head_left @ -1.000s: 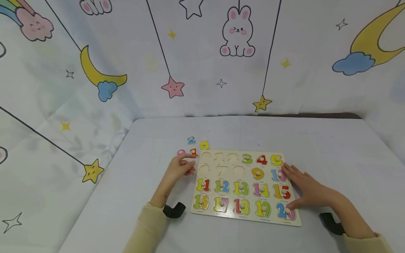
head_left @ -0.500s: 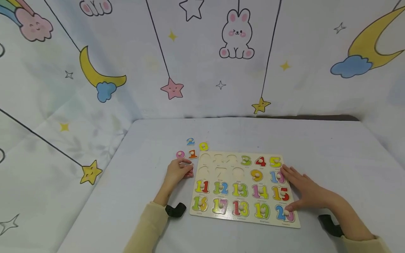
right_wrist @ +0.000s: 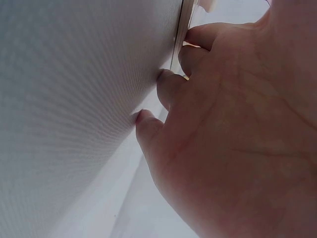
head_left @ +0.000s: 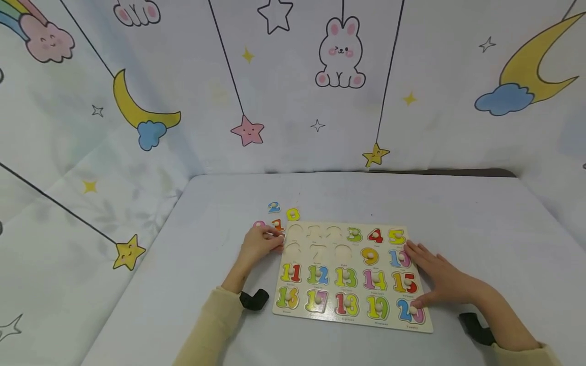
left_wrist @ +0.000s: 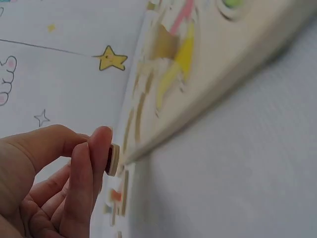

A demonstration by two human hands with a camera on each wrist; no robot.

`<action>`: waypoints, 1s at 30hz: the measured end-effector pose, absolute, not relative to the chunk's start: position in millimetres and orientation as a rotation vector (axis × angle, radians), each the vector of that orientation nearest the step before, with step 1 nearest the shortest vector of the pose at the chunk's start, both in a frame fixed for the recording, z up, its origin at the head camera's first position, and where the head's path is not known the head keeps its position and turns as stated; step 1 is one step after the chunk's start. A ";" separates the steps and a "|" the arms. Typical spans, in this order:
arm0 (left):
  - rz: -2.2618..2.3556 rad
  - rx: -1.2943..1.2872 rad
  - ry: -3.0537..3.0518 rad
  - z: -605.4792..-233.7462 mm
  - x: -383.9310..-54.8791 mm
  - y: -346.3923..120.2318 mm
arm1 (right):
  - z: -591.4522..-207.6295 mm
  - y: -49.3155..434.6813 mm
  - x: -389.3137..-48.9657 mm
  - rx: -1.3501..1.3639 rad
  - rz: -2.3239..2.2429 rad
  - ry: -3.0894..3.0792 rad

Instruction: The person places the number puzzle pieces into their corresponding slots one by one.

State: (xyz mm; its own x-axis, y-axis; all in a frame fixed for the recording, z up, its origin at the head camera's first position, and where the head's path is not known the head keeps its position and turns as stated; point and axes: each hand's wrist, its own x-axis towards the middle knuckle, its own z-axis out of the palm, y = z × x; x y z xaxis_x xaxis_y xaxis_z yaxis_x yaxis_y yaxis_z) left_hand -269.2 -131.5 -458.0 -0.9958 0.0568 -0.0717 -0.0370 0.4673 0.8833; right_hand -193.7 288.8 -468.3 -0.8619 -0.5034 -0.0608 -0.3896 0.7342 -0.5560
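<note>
My left hand (head_left: 259, 246) is at the upper left edge of a wooden number puzzle board (head_left: 386, 319). Between thumb and fingers it pinches a small wooden puzzle piece (left_wrist: 113, 159), seen edge-on in the left wrist view; its number is hidden. At the board's right side rests my right hand (head_left: 446, 277), fingers spread along the edge and thumb at the 20 piece (head_left: 405, 309). Peg pieces fill the lower two rows, plus 3, 4, 5, 9 and 10. Six-side recesses (head_left: 318, 252) at the upper left are bare.
Beyond the board's upper left corner lie loose pieces: a blue 2 (head_left: 273, 207), a yellow rounded number (head_left: 293, 214), an orange 1 (head_left: 277, 224) and a partly covered pink one (head_left: 259, 223). A patterned cloth (head_left: 293, 147) hangs behind the white table (head_left: 183, 284).
The left hand drew back from the loose pieces, then moved slightly toward the board's upper left edge with a piece in its fingers. My right hand stays at the board's right edge.
</note>
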 end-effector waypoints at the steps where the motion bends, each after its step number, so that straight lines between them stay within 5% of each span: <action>1: 1.603 0.050 2.579 -454.8 -269.4 -126.4 | -468.0 289.1 -193.7 -0.716 -0.805 2.730; 14: 1.389 0.376 2.417 -453.6 -272.5 -67.2 | -467.1 287.0 -192.6 -0.684 -0.784 2.729; 30: 1.407 0.200 2.386 -455.2 -268.5 -59.6 | -468.2 287.4 -193.1 -0.698 -0.776 2.742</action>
State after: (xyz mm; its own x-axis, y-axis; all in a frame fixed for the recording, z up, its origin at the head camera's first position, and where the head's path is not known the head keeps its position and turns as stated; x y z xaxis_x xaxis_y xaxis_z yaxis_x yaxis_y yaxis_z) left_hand -268.5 -59.6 -455.2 -0.9241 0.3007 -0.2359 -0.0609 0.4935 0.8676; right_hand -193.1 287.4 -468.2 -0.8665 -0.4946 -0.0681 -0.3856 0.7496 -0.5380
